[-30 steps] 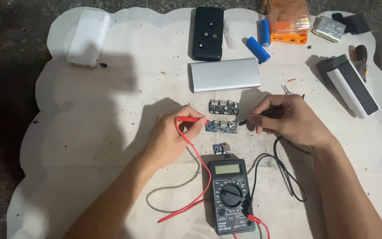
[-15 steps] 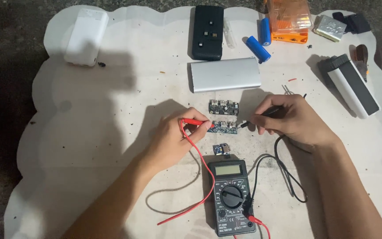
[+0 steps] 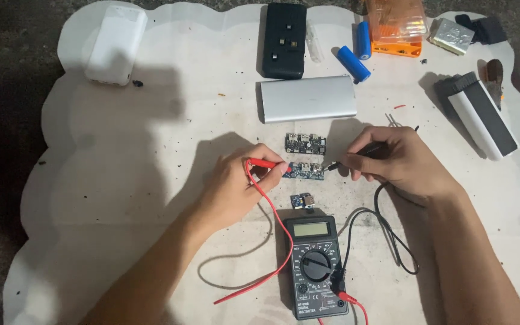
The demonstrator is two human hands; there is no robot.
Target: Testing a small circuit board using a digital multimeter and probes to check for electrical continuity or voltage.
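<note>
My left hand (image 3: pixel 236 183) pinches a red test probe (image 3: pixel 267 163) whose tip touches the left end of a small blue circuit board (image 3: pixel 306 170). My right hand (image 3: pixel 395 159) holds a black test probe (image 3: pixel 365 153) with its tip at the board's right end. Both leads run down to a dark multimeter (image 3: pixel 317 265) lying near the front edge. A second blue circuit board (image 3: pixel 305 143) lies just behind the probed one, and a smaller board (image 3: pixel 303 200) sits between it and the meter.
All rests on a white scalloped mat (image 3: pixel 139 150). Behind are a silver power bank (image 3: pixel 307 98), a black case (image 3: pixel 284 40), two blue cylindrical cells (image 3: pixel 354 63), an orange box (image 3: pixel 397 24) and a white case (image 3: pixel 115 43). A white-and-black case (image 3: pixel 482 114) lies right.
Both hands stay on the probes at the same board with only slight shifts. The red lead's loop near the meter has moved a little.
</note>
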